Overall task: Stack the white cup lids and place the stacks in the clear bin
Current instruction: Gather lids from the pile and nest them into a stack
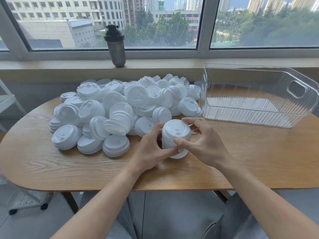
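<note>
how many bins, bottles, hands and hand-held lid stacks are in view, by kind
clear bin: 1
dark shaker bottle: 1
hands: 2, left and right
lid stack held in both hands: 1
total: 5
The loose lid pile is too jumbled to count.

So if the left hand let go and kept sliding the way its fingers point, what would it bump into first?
Probably the stack of white plastic cup lids that the left hand already grips with the right hand. Beyond it lies bare wooden table, then perhaps the clear ribbed plastic bin; depth is unclear.
</note>
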{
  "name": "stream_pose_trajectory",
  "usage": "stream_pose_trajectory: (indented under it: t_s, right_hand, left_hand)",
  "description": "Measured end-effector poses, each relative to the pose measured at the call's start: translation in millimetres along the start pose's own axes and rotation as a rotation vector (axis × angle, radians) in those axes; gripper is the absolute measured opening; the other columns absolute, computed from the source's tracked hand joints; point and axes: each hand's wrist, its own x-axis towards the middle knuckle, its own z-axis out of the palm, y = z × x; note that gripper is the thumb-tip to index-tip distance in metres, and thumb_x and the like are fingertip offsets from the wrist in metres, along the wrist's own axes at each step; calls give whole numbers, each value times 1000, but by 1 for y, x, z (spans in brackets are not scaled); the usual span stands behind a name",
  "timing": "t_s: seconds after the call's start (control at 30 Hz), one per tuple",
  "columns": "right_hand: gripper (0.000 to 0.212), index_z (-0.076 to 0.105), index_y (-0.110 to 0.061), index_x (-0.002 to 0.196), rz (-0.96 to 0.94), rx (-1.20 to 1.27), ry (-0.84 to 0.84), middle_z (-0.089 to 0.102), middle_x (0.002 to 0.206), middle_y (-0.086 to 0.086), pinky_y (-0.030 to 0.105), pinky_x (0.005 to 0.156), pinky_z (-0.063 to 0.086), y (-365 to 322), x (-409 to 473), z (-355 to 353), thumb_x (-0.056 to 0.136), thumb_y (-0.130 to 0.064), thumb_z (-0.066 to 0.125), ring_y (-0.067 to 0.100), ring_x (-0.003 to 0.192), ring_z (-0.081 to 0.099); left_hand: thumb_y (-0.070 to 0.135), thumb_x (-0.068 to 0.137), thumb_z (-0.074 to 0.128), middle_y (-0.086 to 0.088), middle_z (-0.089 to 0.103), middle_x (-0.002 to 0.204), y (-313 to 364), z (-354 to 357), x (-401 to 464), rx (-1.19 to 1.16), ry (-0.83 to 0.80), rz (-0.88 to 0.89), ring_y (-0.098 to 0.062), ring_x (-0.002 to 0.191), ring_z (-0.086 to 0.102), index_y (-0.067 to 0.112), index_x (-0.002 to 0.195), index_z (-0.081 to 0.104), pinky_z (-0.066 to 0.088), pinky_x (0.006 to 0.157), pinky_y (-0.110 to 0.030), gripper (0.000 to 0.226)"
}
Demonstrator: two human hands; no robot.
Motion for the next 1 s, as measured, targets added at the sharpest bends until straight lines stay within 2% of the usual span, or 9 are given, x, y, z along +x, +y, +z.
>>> stream_pose_trajectory:
  t_s: [0.17, 0.27, 0.37, 0.6, 0.7, 0.77, 0.87, 0.93, 1.0]
  right_hand:
    - [67, 60, -25, 133, 7, -15, -1, 56, 127, -14, 20, 101, 46, 0, -1, 3, 74, -43, 87, 1, 117, 55]
    - [68, 60, -26, 134, 13, -28, 4, 55, 127, -15, 11, 95, 42, 1, -3, 5, 74, -45, 87, -1, 114, 55]
    - [67, 60, -25, 132, 21, -30, 20, 55, 125, -15, 3, 90, 39, 1, -2, 7, 74, -44, 87, -4, 111, 55]
    - [68, 60, -25, 133, 22, -49, 7, 55, 126, -15, 3, 90, 38, 1, -2, 6, 74, -48, 86, 0, 113, 55]
    - [61, 62, -28, 131, 18, 11, -14, 57, 125, -20, 12, 95, 41, 6, -4, 4, 79, -53, 80, -1, 115, 56]
    - [48, 65, -30, 125, 39, 116, 45, 63, 121, -18, 21, 98, 46, 12, -5, 3, 83, -52, 72, 1, 113, 59]
    - [29, 67, -27, 120, 88, 97, 195, 66, 113, -16, 31, 99, 50, 29, -2, -3, 92, -33, 72, 0, 107, 60]
    - [33, 66, -23, 122, 122, -19, 240, 64, 116, -12, 37, 100, 50, 44, 2, -7, 90, -23, 74, 3, 107, 58]
    - [42, 62, -23, 126, 143, -112, 217, 58, 122, -8, 41, 102, 48, 57, 7, -9, 86, -24, 77, 11, 113, 55]
  left_hand:
    - [33, 73, 93, 17, 73, 114, -2, 0, 0, -7, -6, 13, 3, 106, 67, 33, 139, 47, 50, 89, -14, 81]
    - [34, 76, 91, 15, 73, 116, -3, 0, 0, -6, -24, 33, -2, 110, 68, 36, 147, 40, 53, 97, -24, 87]
    - [35, 77, 90, 15, 73, 118, -4, 0, 0, -3, -23, 50, -4, 113, 67, 34, 144, 45, 53, 99, -31, 81]
    - [36, 74, 92, 14, 73, 116, -5, -2, 1, 0, -19, 45, -3, 112, 67, 33, 141, 48, 52, 99, -28, 81]
    - [36, 73, 93, 15, 73, 117, -5, -1, 0, 0, -14, 41, -3, 112, 67, 33, 141, 48, 53, 98, -27, 82]
    - [38, 72, 94, 15, 72, 119, -6, -1, 1, -1, -12, 27, -3, 114, 66, 35, 143, 47, 52, 100, -26, 85]
    - [39, 70, 94, 20, 70, 121, -7, -1, 2, 10, -10, 0, 3, 115, 63, 34, 144, 48, 48, 99, -19, 87]
    - [38, 70, 94, 21, 69, 121, -8, -1, 3, 21, -6, -11, 7, 114, 62, 32, 140, 53, 47, 95, -12, 82]
    - [38, 70, 94, 22, 69, 120, -7, -1, 3, 34, -3, -13, 8, 113, 62, 30, 138, 55, 47, 93, -11, 78]
